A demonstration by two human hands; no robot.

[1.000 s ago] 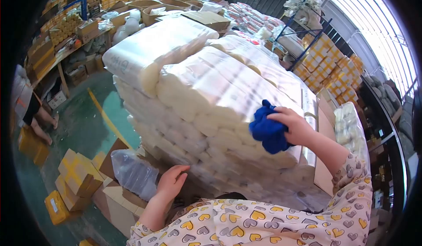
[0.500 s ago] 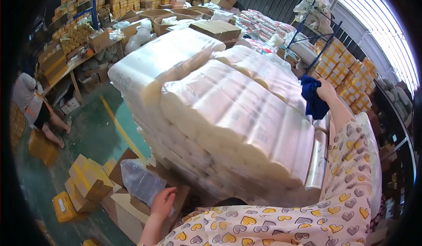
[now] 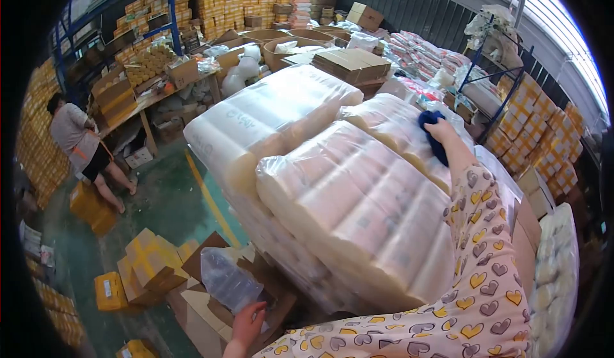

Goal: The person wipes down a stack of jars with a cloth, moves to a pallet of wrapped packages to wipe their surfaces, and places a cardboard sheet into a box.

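Observation:
My right hand point(image 3: 440, 129) is closed on a dark blue cloth point(image 3: 436, 148), which rests on the far right part of a large stack of plastic-wrapped rolls point(image 3: 358, 198). Clear film covers the rolls, and a raised pack with faint writing point(image 3: 256, 115) lies at the stack's left. Low at the bottom, my left hand point(image 3: 251, 321) is beside a clear plastic bag point(image 3: 229, 280) in an open carton point(image 3: 208, 310). Its fingers are partly bent, and whether they touch the bag is unclear.
A person point(image 3: 78, 140) stands at a workbench point(image 3: 137, 107) on the left. Taped cartons point(image 3: 150, 259) sit on the green floor below. Flat cardboard point(image 3: 352, 63) lies behind the stack, and a blue metal rack point(image 3: 495, 70) with taped boxes point(image 3: 534, 121) is at the right.
My right hand has moved left and farther over the stack with the blue cloth. The whole view has shifted, showing more of the person on the left. My left hand stays near the bag.

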